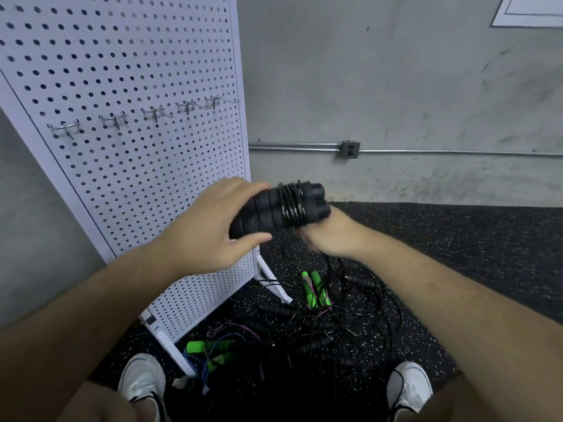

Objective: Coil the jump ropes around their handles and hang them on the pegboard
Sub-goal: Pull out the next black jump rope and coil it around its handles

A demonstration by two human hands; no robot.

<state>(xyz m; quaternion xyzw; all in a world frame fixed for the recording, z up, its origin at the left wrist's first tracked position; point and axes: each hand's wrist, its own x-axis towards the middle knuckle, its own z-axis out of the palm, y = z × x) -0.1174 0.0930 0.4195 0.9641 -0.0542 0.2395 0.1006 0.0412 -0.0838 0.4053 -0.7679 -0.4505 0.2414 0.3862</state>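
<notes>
At the centre of the frame the paired black handles (268, 213) lie almost level, long axis running left to right and rising slightly to the right. The left hand (210, 226) grips their left end, fingers over the top and thumb beneath. The cord (294, 205) is already wound in tight turns near the right end. Just under that end the right hand (326, 236) is blurred, fingers curled, seemingly round the slack that drops toward the tangled ropes (304, 324) on the floor. The pegboard (122, 71) stands at upper left, nearer the left hand, its hooks (152, 112) bare.
</notes>
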